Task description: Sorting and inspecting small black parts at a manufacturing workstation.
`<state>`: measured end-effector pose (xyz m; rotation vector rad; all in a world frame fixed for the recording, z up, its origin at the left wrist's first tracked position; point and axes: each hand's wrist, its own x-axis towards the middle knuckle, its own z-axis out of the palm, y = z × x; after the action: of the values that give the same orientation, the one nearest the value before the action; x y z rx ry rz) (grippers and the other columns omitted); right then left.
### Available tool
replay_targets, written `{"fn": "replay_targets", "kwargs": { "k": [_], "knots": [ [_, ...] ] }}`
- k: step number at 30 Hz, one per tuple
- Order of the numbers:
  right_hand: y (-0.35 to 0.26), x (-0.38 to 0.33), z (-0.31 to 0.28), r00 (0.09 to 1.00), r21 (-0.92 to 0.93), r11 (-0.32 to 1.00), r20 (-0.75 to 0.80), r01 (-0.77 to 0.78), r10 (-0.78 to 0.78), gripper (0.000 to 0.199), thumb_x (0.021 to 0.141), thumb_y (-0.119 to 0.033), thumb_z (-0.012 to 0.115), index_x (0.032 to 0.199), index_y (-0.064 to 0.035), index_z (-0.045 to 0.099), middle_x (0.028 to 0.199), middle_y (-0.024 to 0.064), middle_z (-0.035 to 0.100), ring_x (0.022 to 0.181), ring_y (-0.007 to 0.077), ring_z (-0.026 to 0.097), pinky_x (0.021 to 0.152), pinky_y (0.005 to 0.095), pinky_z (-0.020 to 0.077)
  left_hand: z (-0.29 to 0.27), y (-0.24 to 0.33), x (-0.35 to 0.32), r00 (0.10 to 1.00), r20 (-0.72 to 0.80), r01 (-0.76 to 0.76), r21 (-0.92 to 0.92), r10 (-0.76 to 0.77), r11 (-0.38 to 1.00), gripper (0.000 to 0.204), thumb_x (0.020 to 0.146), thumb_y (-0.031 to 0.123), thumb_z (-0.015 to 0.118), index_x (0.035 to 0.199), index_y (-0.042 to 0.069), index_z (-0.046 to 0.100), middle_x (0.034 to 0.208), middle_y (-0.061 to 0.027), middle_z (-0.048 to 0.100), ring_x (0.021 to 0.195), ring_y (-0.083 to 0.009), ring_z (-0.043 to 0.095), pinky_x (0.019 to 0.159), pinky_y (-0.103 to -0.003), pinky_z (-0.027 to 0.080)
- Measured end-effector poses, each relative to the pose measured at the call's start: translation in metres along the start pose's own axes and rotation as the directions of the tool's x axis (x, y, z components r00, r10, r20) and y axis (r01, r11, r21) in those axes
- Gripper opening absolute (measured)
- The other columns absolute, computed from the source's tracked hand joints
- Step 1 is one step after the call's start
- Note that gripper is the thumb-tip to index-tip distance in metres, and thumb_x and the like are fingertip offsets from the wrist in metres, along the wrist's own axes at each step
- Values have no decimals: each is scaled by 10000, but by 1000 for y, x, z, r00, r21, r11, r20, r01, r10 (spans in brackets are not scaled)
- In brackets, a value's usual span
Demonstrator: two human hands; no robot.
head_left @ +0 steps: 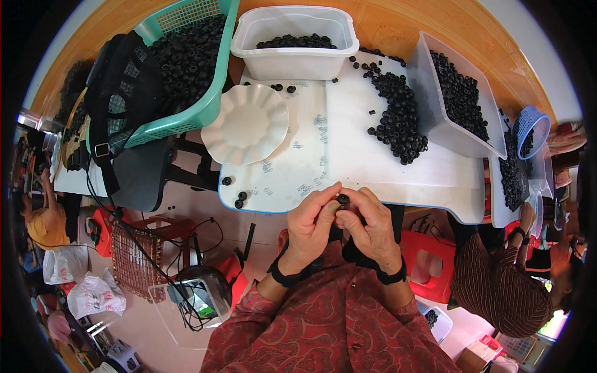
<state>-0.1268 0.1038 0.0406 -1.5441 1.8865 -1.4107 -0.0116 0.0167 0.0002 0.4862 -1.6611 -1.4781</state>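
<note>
Just in front of the table's near edge, my left hand (310, 222) and my right hand (375, 231) meet at the fingertips. Between them is a small round black part (342, 199) with a dark hole in its face. Both hands pinch it with thumb and fingers. Beyond, on the white table (357, 165), lie small clusters of metal springs (304, 189). A loose pile of similar black parts (398, 121) spreads to the right of the springs. A few single black parts (239, 203) rest near the left corner.
At the back stands a white tub (294, 64) of black parts, left of a translucent bin (429, 102) of more. A scalloped white plate (217, 140) sits by a full green basket (214, 102). A person in a striped shirt (497, 286) works at right, near red stools (429, 239).
</note>
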Motion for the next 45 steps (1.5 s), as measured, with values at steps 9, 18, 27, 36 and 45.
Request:
{"fn": "replay_targets", "kwargs": {
  "k": [9, 18, 27, 36, 45],
  "knots": [
    [1, -4, -1, 1000, -38, 999, -21, -3, 3, 387, 845, -43, 710, 1209, 18, 595, 767, 86, 524, 618, 168, 549, 534, 287, 444, -4, -1, -2, 997, 31, 81, -171, -77, 982, 246, 922, -39, 595, 1161, -22, 649, 916, -70, 667, 763, -85, 613, 654, -209, 500],
    [6, -7, 6, 997, -13, 1000, -76, -11, 10, 417, 831, -13, 717, 1229, 8, 595, 805, 102, 566, 660, 173, 596, 559, 289, 483, -2, -8, -3, 950, 63, 302, -430, -305, 851, 189, 932, -6, 615, 1117, -31, 643, 968, -57, 666, 808, -88, 618, 722, -207, 524],
    [3, -10, 10, 950, -124, 991, -311, -52, 11, 172, 786, -38, 773, 914, -18, 659, 794, 76, 603, 658, 162, 615, 548, 276, 476, 9, -5, 1, 893, 112, 410, -599, -435, 688, 249, 936, 2, 609, 1184, -16, 617, 978, -29, 647, 863, -84, 600, 786, -215, 515],
    [-9, -18, 1, 925, 8, 997, -371, -79, 76, 191, 822, -13, 740, 1003, -14, 678, 890, 70, 602, 704, 125, 603, 581, 239, 476, 24, -1, 3, 925, 113, 350, -621, -362, 701, 244, 919, -37, 609, 1162, -15, 607, 1029, -64, 653, 906, -96, 607, 807, -220, 516],
    [-1, -33, -18, 903, 263, 961, -387, -89, 190, 133, 866, 24, 676, 997, 2, 681, 944, 56, 601, 781, 106, 627, 656, 215, 493, 41, 19, 4, 907, 194, 407, -630, -373, 662, 193, 920, -24, 613, 1112, -16, 604, 1043, -89, 655, 906, -128, 628, 827, -278, 557]
  ]
}}
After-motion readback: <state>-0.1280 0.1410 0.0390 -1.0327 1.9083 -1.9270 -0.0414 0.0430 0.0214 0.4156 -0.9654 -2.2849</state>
